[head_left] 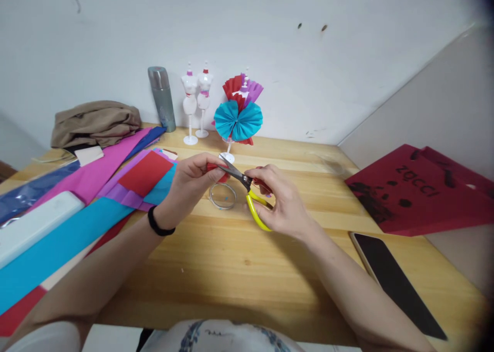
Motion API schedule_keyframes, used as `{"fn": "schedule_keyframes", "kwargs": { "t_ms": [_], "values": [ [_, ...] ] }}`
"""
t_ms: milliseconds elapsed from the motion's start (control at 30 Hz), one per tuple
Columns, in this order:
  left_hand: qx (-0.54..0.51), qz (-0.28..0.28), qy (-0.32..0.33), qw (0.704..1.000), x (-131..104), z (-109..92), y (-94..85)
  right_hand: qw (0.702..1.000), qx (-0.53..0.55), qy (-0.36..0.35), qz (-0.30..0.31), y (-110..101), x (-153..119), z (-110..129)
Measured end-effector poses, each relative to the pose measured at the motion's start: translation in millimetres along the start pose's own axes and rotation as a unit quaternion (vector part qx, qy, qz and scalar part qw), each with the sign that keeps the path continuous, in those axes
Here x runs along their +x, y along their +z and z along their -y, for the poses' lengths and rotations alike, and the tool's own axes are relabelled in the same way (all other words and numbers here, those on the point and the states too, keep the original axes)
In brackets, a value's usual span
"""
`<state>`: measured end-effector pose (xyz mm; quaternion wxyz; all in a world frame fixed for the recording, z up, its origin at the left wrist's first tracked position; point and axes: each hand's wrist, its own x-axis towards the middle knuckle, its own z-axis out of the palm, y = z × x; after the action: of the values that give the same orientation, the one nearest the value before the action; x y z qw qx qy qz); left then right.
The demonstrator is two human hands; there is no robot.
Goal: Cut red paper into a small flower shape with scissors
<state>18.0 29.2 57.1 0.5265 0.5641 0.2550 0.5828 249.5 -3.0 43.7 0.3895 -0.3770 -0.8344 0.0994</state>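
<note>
Scissors with yellow handles (257,214) are in my right hand (283,200), their dark blades pointing left. My left hand (195,185), with a black band at its wrist, pinches a small red piece of paper (216,172). The blade tips lie at this red piece, close to my left fingertips; whether they cut into it I cannot tell. Something red also shows under my right fingers. Just below the blades a coil of silvery wire (223,196) lies on the wooden table (247,275). Behind my hands a small mannequin wears a pleated blue paper bow (238,120) and red and purple pleats.
Two white mini mannequins (190,105) and a flask (161,100) stand near the wall. Coloured paper sheets (92,223), a white box (42,223) and brown cloth (96,123) lie at left. At right are a phone (397,282) and a red bag (417,192).
</note>
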Motion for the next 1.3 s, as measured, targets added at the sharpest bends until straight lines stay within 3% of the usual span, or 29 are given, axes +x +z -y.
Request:
{"fn": "schedule_keyframes", "kwargs": {
  "t_ms": [200,1300],
  "values": [
    [0.012,-0.001,-0.008,1.000,0.5,0.8,-1.2,1.000,0.005,-0.018,-0.021,-0.6,0.3,-0.2],
    [0.041,0.006,0.008,0.999,1.5,3.6,-4.4,0.999,0.032,0.022,-0.005,-4.3,0.0,3.8]
  ]
}}
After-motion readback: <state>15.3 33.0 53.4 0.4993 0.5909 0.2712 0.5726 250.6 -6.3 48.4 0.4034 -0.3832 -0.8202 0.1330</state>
